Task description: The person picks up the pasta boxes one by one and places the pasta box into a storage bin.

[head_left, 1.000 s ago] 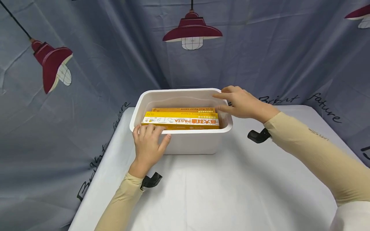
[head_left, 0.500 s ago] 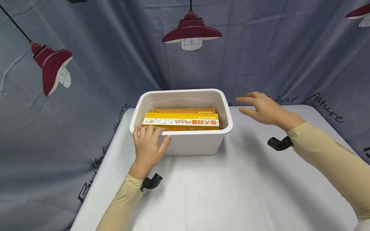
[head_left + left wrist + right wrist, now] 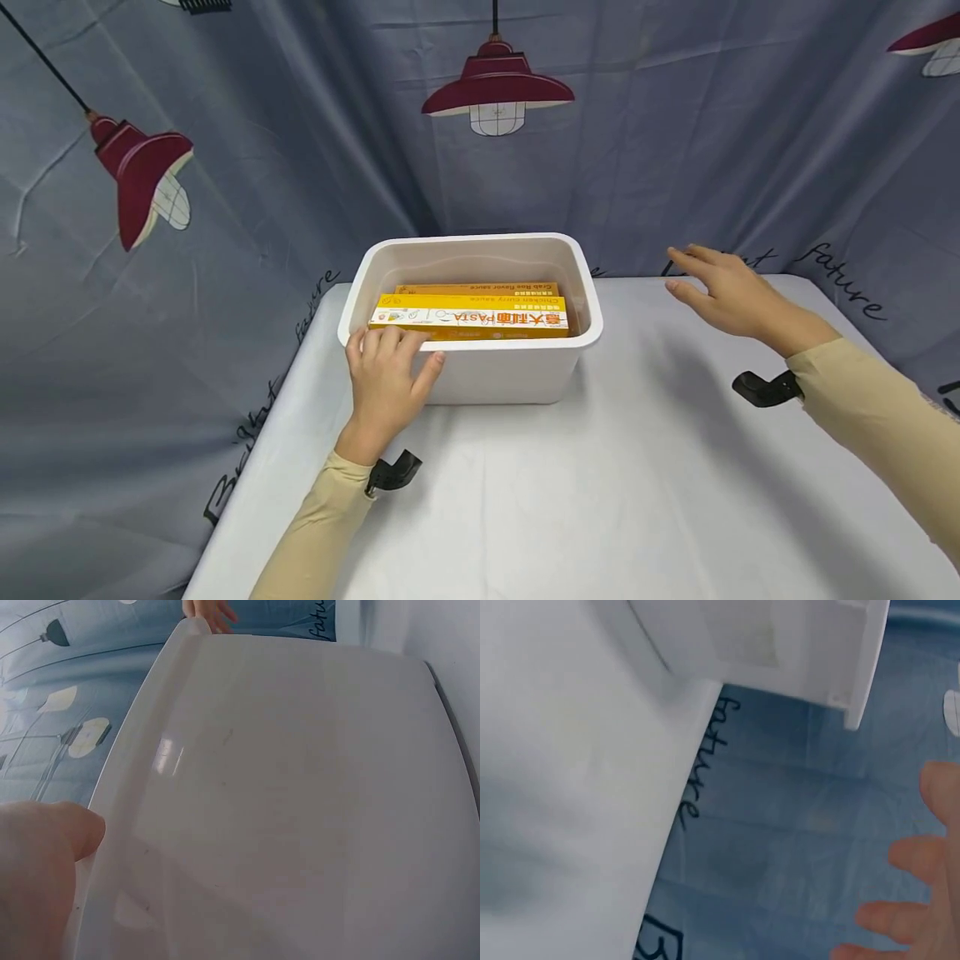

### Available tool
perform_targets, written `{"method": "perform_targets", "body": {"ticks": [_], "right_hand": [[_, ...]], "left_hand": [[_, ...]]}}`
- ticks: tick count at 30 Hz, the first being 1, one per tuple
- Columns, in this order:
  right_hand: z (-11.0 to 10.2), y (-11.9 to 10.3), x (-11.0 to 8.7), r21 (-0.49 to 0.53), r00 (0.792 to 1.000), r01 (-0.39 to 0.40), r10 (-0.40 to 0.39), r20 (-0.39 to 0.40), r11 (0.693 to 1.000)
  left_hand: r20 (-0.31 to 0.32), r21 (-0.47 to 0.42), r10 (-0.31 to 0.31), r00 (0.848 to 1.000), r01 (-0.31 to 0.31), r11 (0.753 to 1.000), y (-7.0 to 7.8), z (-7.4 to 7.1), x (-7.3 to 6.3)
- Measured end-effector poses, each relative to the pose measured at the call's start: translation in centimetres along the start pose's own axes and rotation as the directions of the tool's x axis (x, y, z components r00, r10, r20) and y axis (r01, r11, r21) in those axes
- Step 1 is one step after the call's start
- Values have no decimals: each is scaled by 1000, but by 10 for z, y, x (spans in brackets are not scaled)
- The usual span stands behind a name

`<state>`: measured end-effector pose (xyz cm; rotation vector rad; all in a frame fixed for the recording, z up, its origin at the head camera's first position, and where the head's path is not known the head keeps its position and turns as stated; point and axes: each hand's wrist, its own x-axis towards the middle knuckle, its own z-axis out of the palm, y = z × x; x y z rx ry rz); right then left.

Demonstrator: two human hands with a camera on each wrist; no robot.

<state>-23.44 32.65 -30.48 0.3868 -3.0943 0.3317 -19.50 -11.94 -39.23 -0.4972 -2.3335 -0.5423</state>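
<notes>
We rest our left hand [image 3: 386,375] on the near left corner of the white rectangular plastic bin [image 3: 517,371], fingers [image 3: 390,340] hooked over its rim and thumb pressed against the outer front wall, so the hand grips the rim. The left wrist view shows the same smooth white wall [image 3: 300,802] filling the picture, with a fingertip at the lower left edge.

The bin stands on the white cloth-covered table [image 3: 600,500], toward its far side. Inside lie two flat yellow-and-orange cardboard pasta boxes [image 3: 471,317], one in front of the other, lengthwise along the bin; the near one shows the word PASTA.

Our right hand [image 3: 731,292] hovers over the table to the right of the bin, well apart from it, fingers straight and spread, holding nothing. In the right wrist view its fingertips [image 3: 922,900] show against the blue printed backdrop curtain [image 3: 795,847], with the bin's corner above.
</notes>
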Motion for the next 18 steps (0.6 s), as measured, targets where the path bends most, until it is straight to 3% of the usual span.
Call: {"method": "perform_targets", "body": {"ticks": [4, 7, 13, 18], "right_hand": [[3, 10, -3, 10, 999, -49, 49, 2, 999], [6, 16, -5, 8, 996, -84, 83, 19, 996], [18, 30, -10, -21, 993, -116, 117, 26, 993], [23, 39, -14, -27, 989, -143, 144, 43, 989]], "left_hand": [[36, 5, -15, 999, 15, 1000, -1, -3, 3], [107, -2, -45, 993, 46, 999, -1, -9, 4], [289, -107, -85, 954, 120, 987, -3, -31, 12], [369, -156, -105, 924, 173, 972, -15, -52, 29]]}}
